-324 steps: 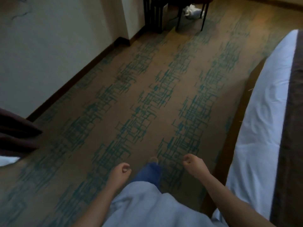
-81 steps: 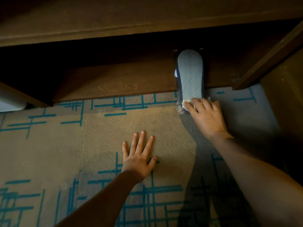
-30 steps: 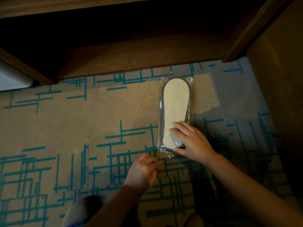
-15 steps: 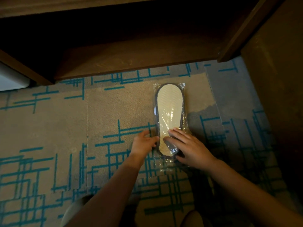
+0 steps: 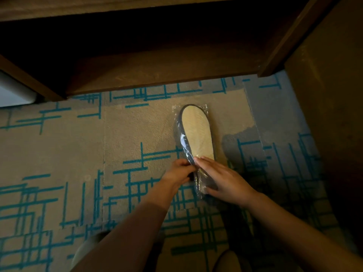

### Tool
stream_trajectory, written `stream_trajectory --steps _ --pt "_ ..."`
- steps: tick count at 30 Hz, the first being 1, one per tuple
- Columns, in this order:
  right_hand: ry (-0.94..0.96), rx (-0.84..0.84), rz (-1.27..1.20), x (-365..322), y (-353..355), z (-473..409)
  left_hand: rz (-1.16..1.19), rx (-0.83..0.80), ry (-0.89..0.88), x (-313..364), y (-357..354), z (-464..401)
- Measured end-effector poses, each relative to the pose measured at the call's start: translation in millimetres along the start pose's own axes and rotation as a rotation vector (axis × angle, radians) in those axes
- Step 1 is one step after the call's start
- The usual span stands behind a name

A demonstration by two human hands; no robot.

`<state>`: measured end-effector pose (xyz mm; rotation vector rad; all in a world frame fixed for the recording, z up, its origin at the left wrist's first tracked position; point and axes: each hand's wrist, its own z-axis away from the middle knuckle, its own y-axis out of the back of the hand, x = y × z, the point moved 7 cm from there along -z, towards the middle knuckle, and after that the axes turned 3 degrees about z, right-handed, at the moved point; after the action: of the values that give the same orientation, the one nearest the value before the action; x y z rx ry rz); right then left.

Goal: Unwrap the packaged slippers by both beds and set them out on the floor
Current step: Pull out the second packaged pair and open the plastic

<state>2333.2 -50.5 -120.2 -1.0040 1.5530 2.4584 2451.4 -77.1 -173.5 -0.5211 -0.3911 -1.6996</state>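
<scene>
Both hands were on the clear-plastic-wrapped pale slippers (image 5: 197, 134): your left hand (image 5: 179, 173) pinched the film, your right hand (image 5: 224, 179) pressed flat. Unwrapping had begun; tearing comes next.

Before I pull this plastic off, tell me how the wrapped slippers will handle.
The packaged slippers look thin and flat, so probably light and bendy. The clear wrap is glossy and crinkled, likely slippery and easily torn. The left hand pinches its edge while the right hand presses the pack down, which should stop sliding.
</scene>
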Motion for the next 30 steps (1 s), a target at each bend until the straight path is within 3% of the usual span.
stream_trajectory --steps 4,8,13,15,20,25,30 --pt "-0.024 0.061 -0.015 -1 10 2 0.163 0.033 -0.003 4 0 7" --pt "-0.108 0.296 0.062 11 33 10 0.497 0.038 0.02 3 10 7" --pt "-0.315 0.515 0.131 10 60 28 0.652 0.152 -0.07 5 32 8" --pt "-0.392 0.602 -0.088 1 69 35 0.685 0.162 -0.117 9 37 10" --pt "-0.733 0.355 -0.834 6 25 23 0.693 0.094 -0.205 21 28 14" --pt "-0.926 0.459 -1.369 13 5 23 0.738 0.015 -0.278 21 22 21" --pt "-1.019 0.681 -1.593 3 0 16 0.728 -0.112 -0.175 13 1 24"
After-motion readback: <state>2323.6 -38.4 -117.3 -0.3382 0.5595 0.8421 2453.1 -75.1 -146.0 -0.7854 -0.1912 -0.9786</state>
